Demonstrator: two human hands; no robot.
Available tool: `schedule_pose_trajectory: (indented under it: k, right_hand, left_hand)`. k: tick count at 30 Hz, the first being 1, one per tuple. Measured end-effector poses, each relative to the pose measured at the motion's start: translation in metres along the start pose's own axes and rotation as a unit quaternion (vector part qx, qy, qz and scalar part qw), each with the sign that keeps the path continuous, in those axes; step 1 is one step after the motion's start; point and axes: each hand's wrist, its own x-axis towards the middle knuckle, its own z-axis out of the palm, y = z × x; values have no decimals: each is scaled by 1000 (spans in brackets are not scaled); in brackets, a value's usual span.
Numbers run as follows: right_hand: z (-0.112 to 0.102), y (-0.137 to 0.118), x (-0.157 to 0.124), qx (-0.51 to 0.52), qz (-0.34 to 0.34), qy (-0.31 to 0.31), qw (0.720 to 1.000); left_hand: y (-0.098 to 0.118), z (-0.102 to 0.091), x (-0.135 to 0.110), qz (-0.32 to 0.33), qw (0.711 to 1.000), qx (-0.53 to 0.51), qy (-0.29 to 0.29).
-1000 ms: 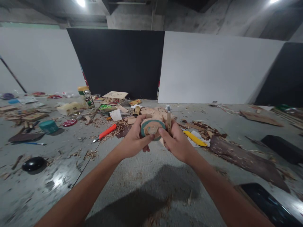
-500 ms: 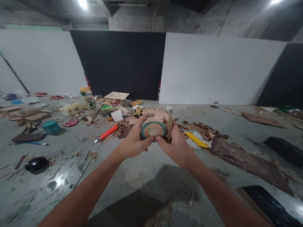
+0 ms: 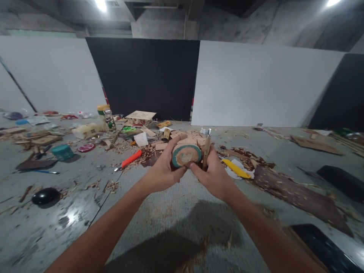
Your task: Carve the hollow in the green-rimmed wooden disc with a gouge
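Observation:
Between my hands is a round wooden piece (image 3: 187,156) with a teal ring round its edge and a pale, roughly carved middle. My left hand (image 3: 163,170) is closed round its left side, the thumb at the lower edge. My right hand (image 3: 212,174) grips a wood-carving chisel (image 3: 207,149) upright, metal tip up, while its thumb touches the lower right of the round piece. Behind them lie pale wooden pieces (image 3: 196,138) on the floor, partly hidden by the hands.
An orange cutter (image 3: 131,159) lies to the left, a yellow tool (image 3: 237,168) on white paper to the right. Farther out are a teal lump (image 3: 61,152), a black rounded object (image 3: 45,196), a can (image 3: 106,117), a brown strip (image 3: 301,197) and a phone-like black slab (image 3: 324,242). Wood shavings litter the floor.
The round piece has tilted so more of its carved face shows, and it has shifted slightly right. The chisel now leans a little to the right.

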Motion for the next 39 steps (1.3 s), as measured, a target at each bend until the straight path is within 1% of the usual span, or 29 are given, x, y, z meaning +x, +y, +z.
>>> schedule_pose_trajectory:
  k: [3,6,10,12,16,20,25,27,33,39]
  right_hand:
    - [0,-2,0,-3,3,3,1000]
    - [1,-3,1,-6,7,4,1000]
    - [2,-2,0,-10,11,5,1000]
    - [2,-1,0,-16,16,4,1000]
    - [0,0,0,-23,17,-8,1000]
    - [1,0,0,-13,6,-19,1000]
    - [2,3,0,-3,-3,-22,1000]
    - [2,3,0,-1,-5,-24,1000]
    - [1,2,0,0,-7,-24,1000]
    - [0,1,1,-12,2,-18,1000]
  left_hand:
    - [-1,0,0,6,999,36,14]
    - [0,0,0,8,998,56,14]
    - [1,0,0,-24,999,31,-12]
    - [2,0,1,-26,999,13,-19]
    - [2,-1,2,-26,1000,-2,-10]
    - [2,-4,2,-44,998,33,2]
    - [1,-6,1,-13,995,97,24]
    - [3,-5,1,-8,994,107,23]
    - [5,-4,2,3,994,110,27]
    - [5,-3,1,6,996,87,13]
